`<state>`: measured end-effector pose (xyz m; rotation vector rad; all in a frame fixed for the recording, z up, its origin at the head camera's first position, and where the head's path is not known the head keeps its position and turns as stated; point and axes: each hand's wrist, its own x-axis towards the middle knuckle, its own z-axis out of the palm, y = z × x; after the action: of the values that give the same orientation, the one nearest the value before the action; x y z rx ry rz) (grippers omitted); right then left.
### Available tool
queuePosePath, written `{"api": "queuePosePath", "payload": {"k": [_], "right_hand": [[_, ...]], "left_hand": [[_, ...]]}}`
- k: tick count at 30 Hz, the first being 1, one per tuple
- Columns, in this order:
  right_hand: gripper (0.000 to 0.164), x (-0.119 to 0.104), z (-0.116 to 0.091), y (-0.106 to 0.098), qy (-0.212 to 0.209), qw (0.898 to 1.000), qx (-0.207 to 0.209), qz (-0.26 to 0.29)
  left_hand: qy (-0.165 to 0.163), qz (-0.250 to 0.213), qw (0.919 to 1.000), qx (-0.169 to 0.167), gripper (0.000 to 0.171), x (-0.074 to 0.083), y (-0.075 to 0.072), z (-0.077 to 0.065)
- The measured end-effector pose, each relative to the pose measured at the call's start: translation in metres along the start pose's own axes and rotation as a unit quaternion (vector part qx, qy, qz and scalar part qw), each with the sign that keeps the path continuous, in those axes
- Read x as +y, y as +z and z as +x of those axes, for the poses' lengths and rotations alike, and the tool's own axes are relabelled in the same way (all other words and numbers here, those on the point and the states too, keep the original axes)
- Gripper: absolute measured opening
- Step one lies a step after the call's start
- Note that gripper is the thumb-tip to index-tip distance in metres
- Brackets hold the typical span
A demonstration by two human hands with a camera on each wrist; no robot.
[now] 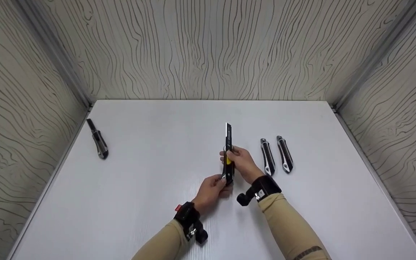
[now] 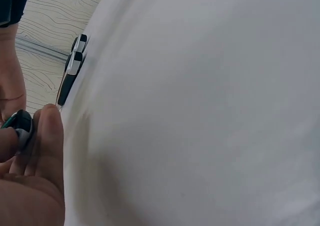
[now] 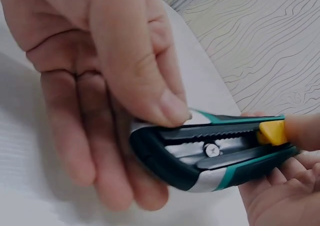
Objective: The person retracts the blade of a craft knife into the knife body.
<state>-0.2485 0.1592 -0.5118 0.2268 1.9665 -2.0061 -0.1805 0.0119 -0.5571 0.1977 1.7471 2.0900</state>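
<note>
A utility knife is held over the table with its blade extended and pointing toward the back wall. My left hand pinches the butt end between thumb and fingers. Higher up the body, my right hand grips the knife, its thumb at the yellow slider. The right wrist view shows a black, green and silver handle with a slot and a screw inside. Two more utility knives lie side by side to the right of my right hand, no blades showing.
Far to the left on the white table, another utility knife lies with its dark front part extended toward the back. Wood-grain panels enclose the table at the back and both sides. Dark cameras are strapped to both wrists.
</note>
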Motion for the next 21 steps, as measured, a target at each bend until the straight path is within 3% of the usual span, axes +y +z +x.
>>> {"api": "queuePosePath", "payload": {"k": [9,21], "right_hand": [[0.038,0.0049,-0.0038,0.0004,0.014,0.999,0.002,0.034],[0.035,0.0073,-0.0007,0.0018,0.006,1.000,0.021,0.015]], "left_hand": [[-0.012,0.017,0.9996,0.019,0.029,0.0039,0.0021,0.0007],[-0.007,0.026,0.9994,0.021,0.028,0.0051,0.0047,0.0009]]}}
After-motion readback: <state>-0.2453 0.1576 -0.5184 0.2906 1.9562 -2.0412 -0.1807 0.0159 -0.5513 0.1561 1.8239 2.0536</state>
